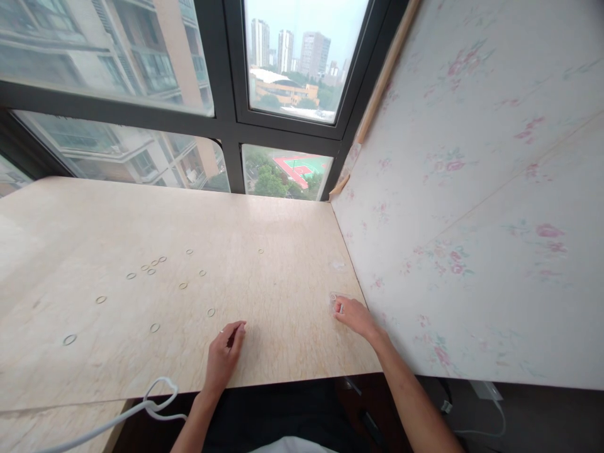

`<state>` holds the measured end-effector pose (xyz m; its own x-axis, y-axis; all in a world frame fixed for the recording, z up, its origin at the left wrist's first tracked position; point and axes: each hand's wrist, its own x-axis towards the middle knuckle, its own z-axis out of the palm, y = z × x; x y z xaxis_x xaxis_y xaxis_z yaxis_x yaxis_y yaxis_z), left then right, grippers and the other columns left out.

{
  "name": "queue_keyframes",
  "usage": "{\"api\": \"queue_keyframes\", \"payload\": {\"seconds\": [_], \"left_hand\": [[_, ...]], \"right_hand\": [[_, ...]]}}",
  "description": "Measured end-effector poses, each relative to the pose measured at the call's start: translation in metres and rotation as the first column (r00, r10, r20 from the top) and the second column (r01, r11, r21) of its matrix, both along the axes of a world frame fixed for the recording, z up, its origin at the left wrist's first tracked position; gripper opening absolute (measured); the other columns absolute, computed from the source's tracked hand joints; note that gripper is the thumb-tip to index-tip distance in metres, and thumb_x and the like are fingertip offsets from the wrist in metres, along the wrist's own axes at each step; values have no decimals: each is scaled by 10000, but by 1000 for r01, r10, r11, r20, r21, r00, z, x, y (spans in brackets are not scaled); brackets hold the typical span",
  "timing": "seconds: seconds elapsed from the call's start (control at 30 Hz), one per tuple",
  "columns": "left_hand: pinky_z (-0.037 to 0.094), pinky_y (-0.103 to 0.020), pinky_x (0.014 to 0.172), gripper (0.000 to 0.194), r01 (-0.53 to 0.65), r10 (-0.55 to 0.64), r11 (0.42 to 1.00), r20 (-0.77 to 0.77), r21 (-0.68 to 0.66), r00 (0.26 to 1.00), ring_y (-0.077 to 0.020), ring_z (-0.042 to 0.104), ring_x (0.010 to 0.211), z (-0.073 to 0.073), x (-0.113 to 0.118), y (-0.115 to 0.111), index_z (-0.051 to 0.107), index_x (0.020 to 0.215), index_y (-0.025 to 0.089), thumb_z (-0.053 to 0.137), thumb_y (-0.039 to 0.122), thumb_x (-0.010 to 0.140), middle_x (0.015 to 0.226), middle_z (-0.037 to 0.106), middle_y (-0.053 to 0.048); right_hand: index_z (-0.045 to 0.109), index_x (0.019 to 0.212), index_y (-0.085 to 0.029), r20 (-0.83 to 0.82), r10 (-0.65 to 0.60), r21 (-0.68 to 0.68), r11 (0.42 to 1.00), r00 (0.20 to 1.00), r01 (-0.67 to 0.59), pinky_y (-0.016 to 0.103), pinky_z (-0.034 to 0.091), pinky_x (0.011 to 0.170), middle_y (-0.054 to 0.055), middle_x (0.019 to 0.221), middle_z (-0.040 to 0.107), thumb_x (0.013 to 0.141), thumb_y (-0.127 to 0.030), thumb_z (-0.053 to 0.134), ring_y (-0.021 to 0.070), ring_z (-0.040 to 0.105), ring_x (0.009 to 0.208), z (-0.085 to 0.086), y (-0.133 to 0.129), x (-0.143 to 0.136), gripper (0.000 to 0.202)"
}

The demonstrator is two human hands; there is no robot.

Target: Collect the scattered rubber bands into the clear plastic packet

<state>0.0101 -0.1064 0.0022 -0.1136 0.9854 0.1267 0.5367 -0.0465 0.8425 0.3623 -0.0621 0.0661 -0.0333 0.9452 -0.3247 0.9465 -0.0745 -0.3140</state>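
Observation:
Beside the wall, my right hand [352, 314] is closed at a small clear plastic box [333, 297], its fingers covering most of the box. Whatever lies inside the box is too small and covered to make out. My left hand [225, 351] hovers near the table's front edge with its thumb and fingers pinched together; anything between them is hidden. Several thin rings lie scattered flat over the left half of the table, among them a ring [211, 308] just beyond my left hand, a larger ring [70, 336] at far left and a small ring [260, 248] farther back.
The pale marbled tabletop [292, 251] runs back to the dark-framed window [236, 157]. A flower-patterned wall [495, 220] bounds the right side. A clear film-like piece [336, 263] lies near the wall. A white cable [108, 420] loops over the front left edge.

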Motion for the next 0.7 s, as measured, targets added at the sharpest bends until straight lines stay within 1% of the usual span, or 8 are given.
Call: {"api": "queue_keyframes", "payload": {"seconds": [0.13,0.27,0.37,0.47,0.6,0.7], "left_hand": [[540,-307,676,353,2,-2,1000,-4,-8,1000,-210,674,759,1,0,0,657,930,175,468,463,856,875,712,-77],[538,-309,680,350,6,-6,1000,-11,-20,1000,-213,672,767,2,0,0,657,933,175,472,460,853,891,712,-80],[540,-311,689,347,2,-2,1000,-9,-20,1000,-216,674,774,1,0,0,656,931,177,474,461,850,890,713,-80],[542,-313,693,345,0,0,1000,-4,-22,1000,-218,677,773,1,0,0,654,931,180,474,463,848,878,715,-77],[545,-316,693,343,10,-10,1000,-12,-18,1000,-217,677,764,1,0,1,654,921,183,474,465,846,867,716,-74],[545,-314,690,340,10,-10,1000,-25,-7,1000,-217,675,765,2,1,1,656,913,185,477,466,843,873,716,-73]], "right_hand": [[608,735,-192,-81,-24,16,1000,996,25,234,278,579,-6,686,623,734,-206,601,134,535,646,1,-1,0,15],[579,711,-196,-171,-49,40,998,984,56,224,264,535,-37,600,568,745,-255,614,116,493,568,-1,-4,3,77],[563,727,-203,-231,-70,62,994,970,87,216,269,510,-58,549,527,768,-309,605,109,475,526,-3,-7,10,121],[556,766,-205,-275,-124,100,983,953,157,210,281,489,-71,505,493,810,-360,554,106,458,484,-4,-9,22,162],[574,764,-199,-260,-228,177,944,938,279,222,264,472,-60,487,497,833,-410,511,117,461,471,-3,-8,37,231],[598,756,-199,-215,-268,210,926,939,313,229,255,487,-38,524,545,836,-386,511,124,483,497,-2,-4,41,222]]}}
